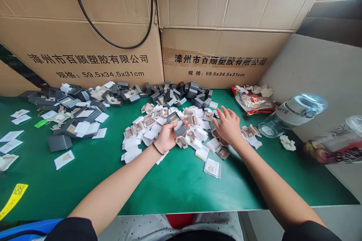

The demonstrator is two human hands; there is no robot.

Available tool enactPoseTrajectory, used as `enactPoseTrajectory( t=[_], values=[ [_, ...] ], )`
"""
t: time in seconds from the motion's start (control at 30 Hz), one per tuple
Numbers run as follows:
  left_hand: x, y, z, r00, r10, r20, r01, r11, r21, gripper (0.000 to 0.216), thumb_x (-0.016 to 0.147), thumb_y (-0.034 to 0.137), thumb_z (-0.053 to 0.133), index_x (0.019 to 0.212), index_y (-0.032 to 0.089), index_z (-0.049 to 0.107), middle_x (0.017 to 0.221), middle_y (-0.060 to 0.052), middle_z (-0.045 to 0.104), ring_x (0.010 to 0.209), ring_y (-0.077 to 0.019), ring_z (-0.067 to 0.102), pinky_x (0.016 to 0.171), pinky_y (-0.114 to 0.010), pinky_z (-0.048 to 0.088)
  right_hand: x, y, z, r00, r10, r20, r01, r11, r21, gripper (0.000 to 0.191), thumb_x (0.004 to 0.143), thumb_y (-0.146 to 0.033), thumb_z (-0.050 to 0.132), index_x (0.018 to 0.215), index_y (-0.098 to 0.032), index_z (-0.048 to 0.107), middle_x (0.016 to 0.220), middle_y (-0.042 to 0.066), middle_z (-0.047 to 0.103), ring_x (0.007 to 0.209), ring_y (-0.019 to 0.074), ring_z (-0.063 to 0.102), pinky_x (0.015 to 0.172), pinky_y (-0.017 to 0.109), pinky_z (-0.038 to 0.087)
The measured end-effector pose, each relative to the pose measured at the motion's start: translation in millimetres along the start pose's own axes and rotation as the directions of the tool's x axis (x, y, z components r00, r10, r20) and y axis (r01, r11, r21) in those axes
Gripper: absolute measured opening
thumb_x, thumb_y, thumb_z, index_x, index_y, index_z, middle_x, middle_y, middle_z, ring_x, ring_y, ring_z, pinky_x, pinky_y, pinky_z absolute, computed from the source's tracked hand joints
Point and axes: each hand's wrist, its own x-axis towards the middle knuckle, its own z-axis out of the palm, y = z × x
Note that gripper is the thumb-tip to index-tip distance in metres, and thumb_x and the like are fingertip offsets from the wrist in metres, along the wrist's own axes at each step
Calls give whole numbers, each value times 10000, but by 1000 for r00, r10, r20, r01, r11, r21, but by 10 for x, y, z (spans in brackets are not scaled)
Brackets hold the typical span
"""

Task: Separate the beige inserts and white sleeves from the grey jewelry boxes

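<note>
- My left hand cradles an open grey hinged box above the white-and-beige insert pile; a loose grip could drop it in.
- Right hand: spread, empty; a low sweep could scatter inserts.

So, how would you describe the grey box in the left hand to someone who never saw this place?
On the green table, find the pale heap in the middle. Over it, the left hand holds an open grey box. Unlike the other grey boxes, lying behind and leftward, it is held.
</note>
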Motion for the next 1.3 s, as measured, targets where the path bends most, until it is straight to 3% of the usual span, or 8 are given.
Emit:
enactPoseTrajectory(
  t=[0.13,0.5,0.67,0.77,0.9,1.03,1.13,1.3],
  values=[
    [11,-10,-21,1000,0,24,-1,999,33,258,794,119,448,993,117,613,971,-111,686,933,-228,656,706,-294,551,-9,78,171,980,35,196,-23,998,-62,465,916,-408,340,1313,-176,414,1271,161,518,1056,330,508,801,479,432],
    [-73,-38,33,995,-63,82,52,990,133,254,792,131,460,1006,133,597,921,-111,677,842,-229,675,599,-272,551,-51,-115,90,961,-227,161,209,971,117,417,834,-287,550,1239,-199,508,983,97,658,887,269,532,690,356,431],
    [-46,-8,37,996,87,-23,-84,992,95,254,782,124,450,987,124,600,927,-93,681,866,-217,670,610,-260,547,-14,-90,99,953,-253,165,219,955,200,310,808,-250,583,1114,-205,592,931,84,632,878,240,536,726,335,442],
    [-40,-17,44,991,132,-21,-128,985,120,274,773,137,453,1004,116,599,922,-93,684,887,-226,663,662,-290,548,-22,-91,99,952,-254,173,211,949,233,377,797,-183,552,1174,-207,556,975,78,613,875,223,548,742,324,456],
    [-92,-77,63,954,291,78,-301,931,205,261,748,152,505,992,138,595,911,-80,685,896,-234,658,728,-318,533,-59,-118,109,947,-297,119,267,939,216,506,779,-62,449,1272,-169,478,1116,115,579,903,223,551,781,341,460],
    [-155,-134,82,895,407,184,-447,823,352,253,741,205,557,988,155,584,938,-70,684,929,-235,642,778,-338,513,-82,-144,132,953,-285,101,248,927,282,517,766,3,368,1225,-175,527,1019,92,630,784,182,579,679,283,462],
    [-138,-149,84,903,398,164,-428,794,432,283,746,248,570,1014,157,561,965,-75,680,928,-241,636,744,-343,517,-85,-160,134,968,-248,34,218,902,373,429,809,-49,393,1169,-200,570,899,57,652,689,160,568,617,263,447],
    [-60,-122,66,961,272,47,-259,832,491,385,721,268,609,1083,164,531,999,-95,672,913,-252,636,628,-315,521,-98,-235,20,945,-187,-267,299,827,477,307,864,-137,438,1120,-211,591,817,44,653,769,193,529,696,317,458]
  ],
)
